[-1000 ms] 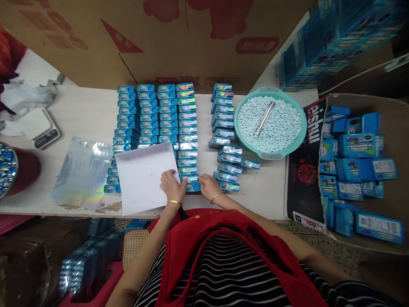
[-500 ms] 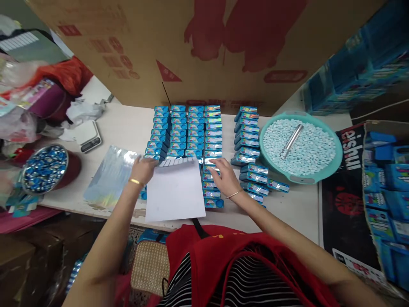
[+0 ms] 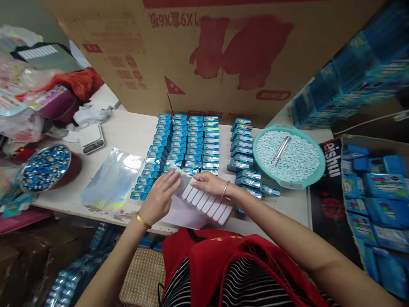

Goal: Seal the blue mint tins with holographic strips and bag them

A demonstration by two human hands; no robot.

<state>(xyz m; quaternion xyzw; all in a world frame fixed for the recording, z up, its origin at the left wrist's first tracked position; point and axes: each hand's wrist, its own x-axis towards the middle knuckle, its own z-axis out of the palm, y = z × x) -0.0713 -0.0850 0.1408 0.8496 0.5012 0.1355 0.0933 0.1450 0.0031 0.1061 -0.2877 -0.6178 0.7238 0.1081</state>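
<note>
Between my hands is a bent sticker sheet [image 3: 207, 204], with a row of long white rounded strips and a silvery part beside them. My right hand [image 3: 211, 184] pinches its upper edge. My left hand [image 3: 161, 198] lies against the silvery left part, fingers close together; its thumb is hard to see. Below the strips shows a pale, plain white sheet surface [image 3: 183, 215]. Rows of small blue tins [image 3: 180, 138] with printed ends stand just beyond my hands, partly covered by the sheet. Another row of blue tins [image 3: 242, 143] stands to the right.
A turquoise basin [image 3: 295, 185] of pale mints with a metal scoop [image 3: 281, 151] sits right. Left are a shiny holographic sheet [image 3: 111, 181], a white scale [image 3: 91, 138] and a pot [image 3: 75, 166] of blue-silver pieces. A large cardboard box [image 3: 153, 76] stands behind; an open carton [image 3: 347, 170] is far right.
The sheet has been turned over and bent, so its white strips now face up. My right hand has come off the tins and taken hold of the sheet. My left hand has moved right.
</note>
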